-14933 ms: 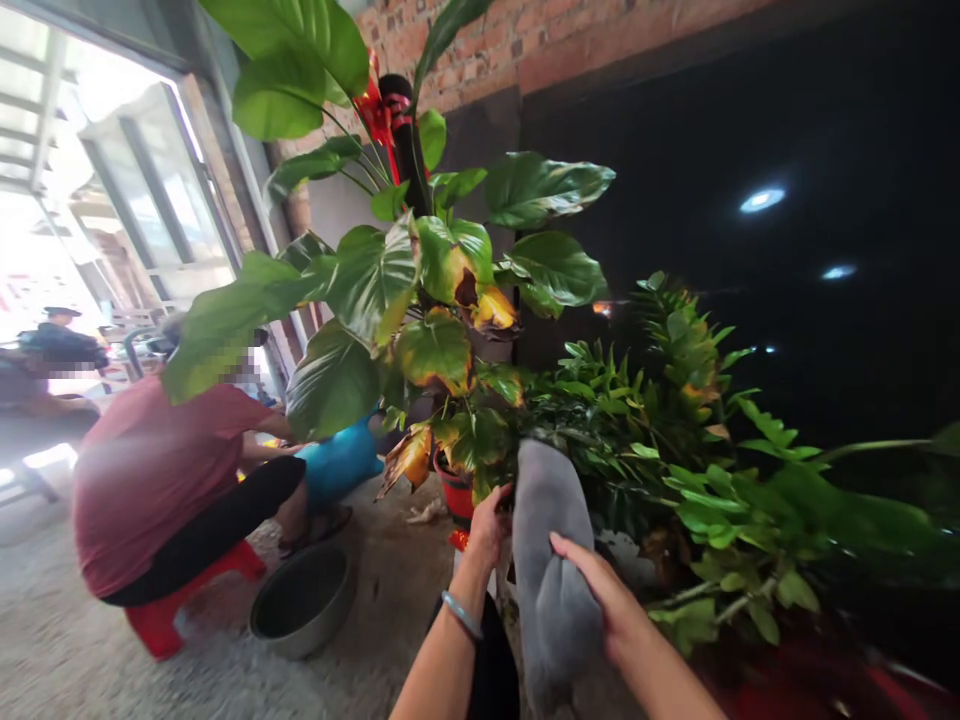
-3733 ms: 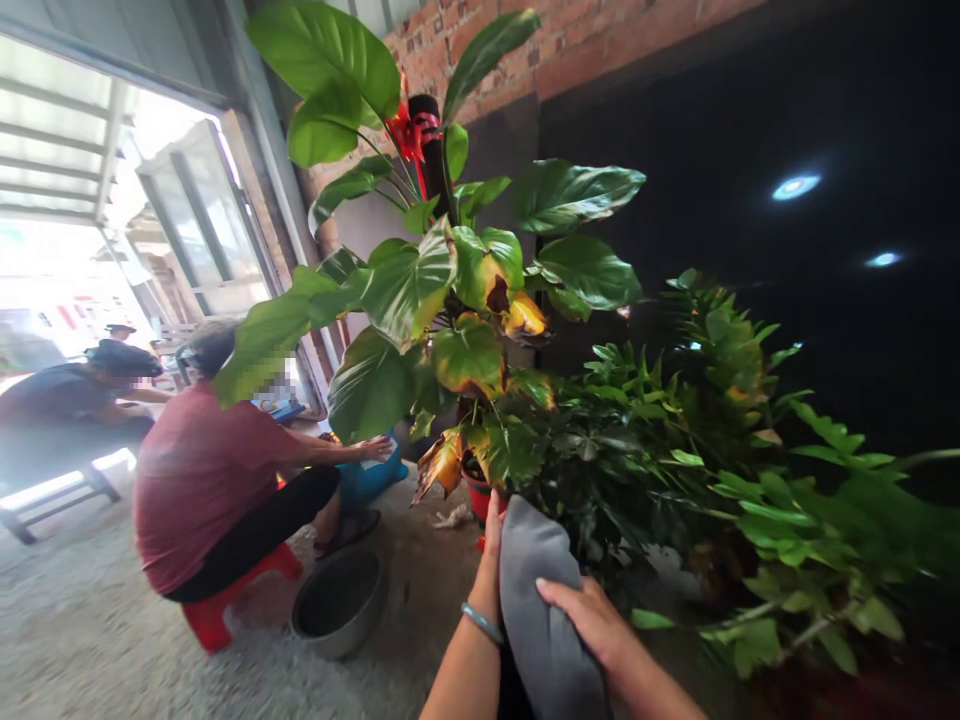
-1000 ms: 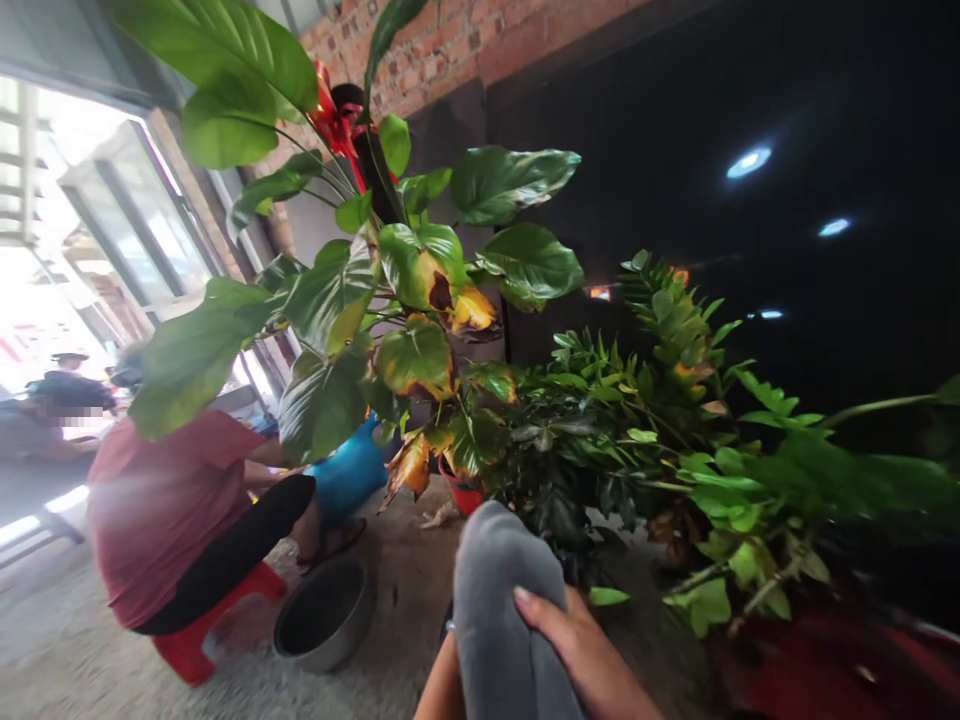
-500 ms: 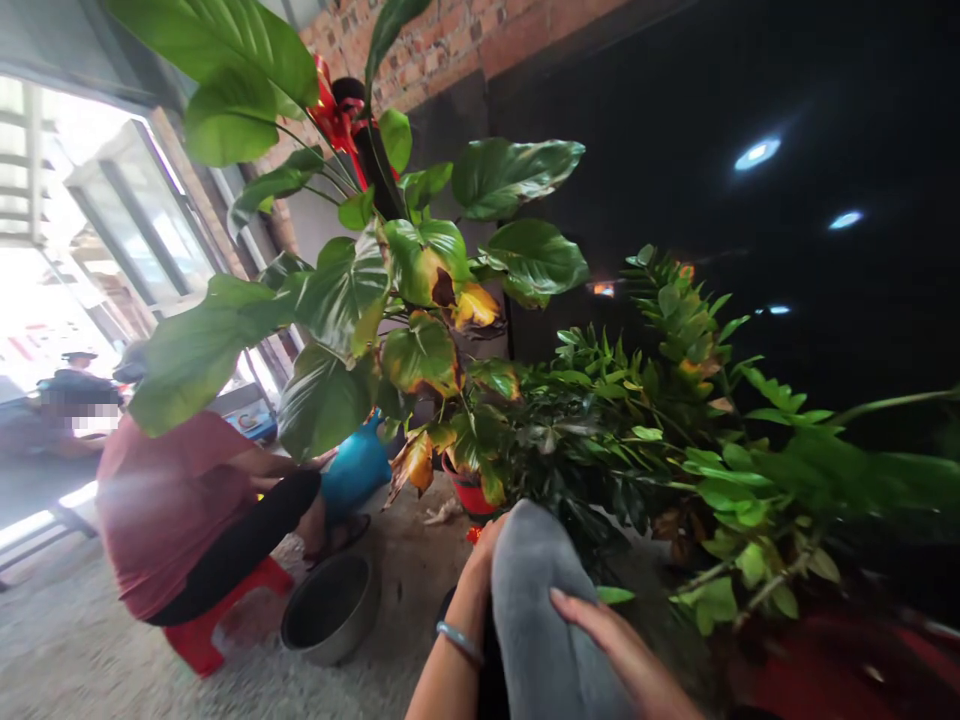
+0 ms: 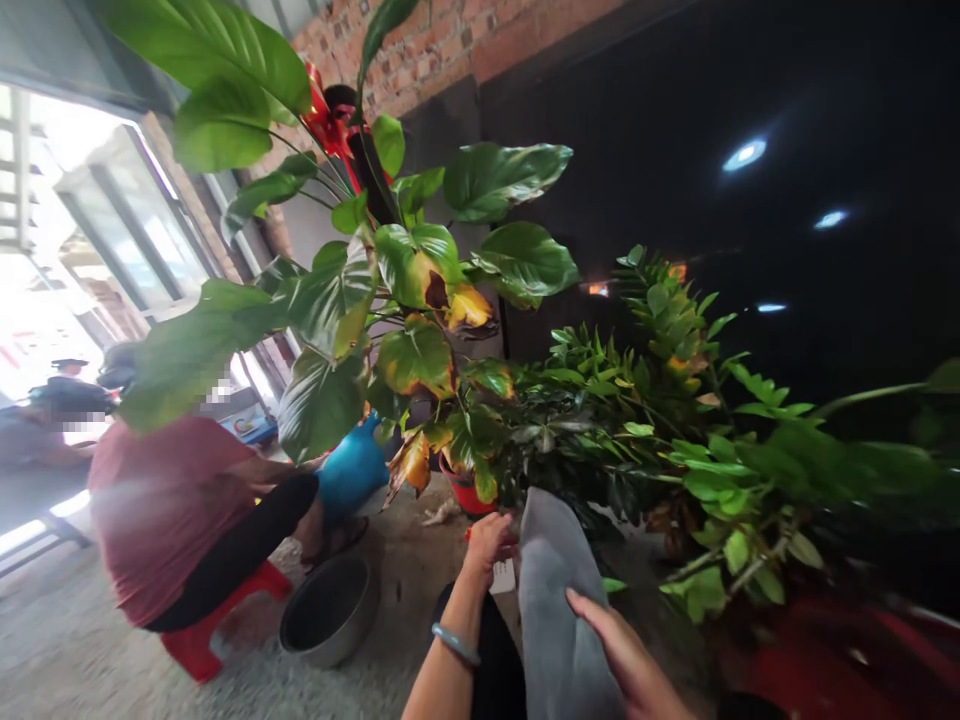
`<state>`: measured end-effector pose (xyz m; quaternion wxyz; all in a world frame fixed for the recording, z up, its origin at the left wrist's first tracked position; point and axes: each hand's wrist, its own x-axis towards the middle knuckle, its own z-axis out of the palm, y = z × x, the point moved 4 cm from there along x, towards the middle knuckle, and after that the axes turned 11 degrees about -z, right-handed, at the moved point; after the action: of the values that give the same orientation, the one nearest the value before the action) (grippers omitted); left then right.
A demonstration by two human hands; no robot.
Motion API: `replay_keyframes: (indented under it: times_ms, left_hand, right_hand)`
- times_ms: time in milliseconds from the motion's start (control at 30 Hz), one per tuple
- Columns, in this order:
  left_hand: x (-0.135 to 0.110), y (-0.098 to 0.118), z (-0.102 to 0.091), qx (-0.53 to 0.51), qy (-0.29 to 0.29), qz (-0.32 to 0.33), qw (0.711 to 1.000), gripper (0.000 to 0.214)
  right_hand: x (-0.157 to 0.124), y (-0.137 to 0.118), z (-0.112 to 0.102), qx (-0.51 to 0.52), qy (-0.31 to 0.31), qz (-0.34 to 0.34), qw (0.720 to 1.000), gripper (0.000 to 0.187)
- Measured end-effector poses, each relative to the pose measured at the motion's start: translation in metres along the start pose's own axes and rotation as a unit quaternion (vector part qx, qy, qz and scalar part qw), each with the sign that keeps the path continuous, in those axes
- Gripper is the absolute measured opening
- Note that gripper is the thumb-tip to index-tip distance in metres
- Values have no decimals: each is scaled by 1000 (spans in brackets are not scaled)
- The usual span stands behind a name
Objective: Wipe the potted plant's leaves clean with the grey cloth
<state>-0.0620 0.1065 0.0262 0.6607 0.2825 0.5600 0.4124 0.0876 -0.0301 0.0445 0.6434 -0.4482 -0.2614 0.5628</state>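
Note:
A grey cloth (image 5: 559, 600) stands up between my two hands at the bottom centre. My left hand (image 5: 489, 545), with a bracelet on its wrist, grips the cloth's upper left edge, fingers curled. My right hand (image 5: 626, 660) lies flat against the cloth's lower right side, fingers stretched along it. A small white tag (image 5: 502, 577) shows below the left hand. Just beyond the cloth stands a large-leaved plant (image 5: 390, 290) in a red pot (image 5: 469, 493).
A person in a red shirt (image 5: 161, 510) squats on a red stool (image 5: 196, 640) at left, by a blue container (image 5: 352, 470). A metal basin (image 5: 328, 612) sits on the concrete floor. Bushy green plants (image 5: 675, 440) fill the right. A brick wall rises behind.
My left hand has risen to the cloth's top edge and the cloth has shifted slightly right. The camera view moved a little.

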Motion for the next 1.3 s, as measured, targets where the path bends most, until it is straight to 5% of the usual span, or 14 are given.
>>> replay_keyframes:
  times_ms: [200, 267, 400, 567, 767, 967, 1100, 1300]
  left_hand:
    - [-60, -3, -10, 5, 120, 170, 978, 31]
    - [-89, -15, 1, 30, 101, 198, 975, 37]
    - [-118, -43, 21, 6, -4, 118, 993, 58]
    - [-126, -54, 24, -40, -62, 76, 994, 78]
    - [-142, -55, 35, -99, -125, 47, 986, 85]
    - [-156, -47, 47, -104, -209, 40, 971, 71]
    - [-153, -43, 45, -83, -187, 36, 978, 65]
    - [-145, -40, 40, -94, -136, 40, 985, 65]
  right_hand:
    - [-29, -4, -17, -106, 52, -8, 993, 38]
    - [-31, -7, -16, -90, 28, -2, 996, 40]
    - [-29, -11, -16, -40, 22, -4, 999, 42]
    - [-29, -23, -11, -99, 112, -11, 989, 33]
    - [-36, -31, -2, -112, 122, -5, 986, 32]
    - [-31, -11, -14, -45, 82, 28, 995, 54]
    - [-23, -20, -11, -80, 70, 20, 994, 58]
    - [-10, -54, -5, -176, -6, -106, 979, 48]
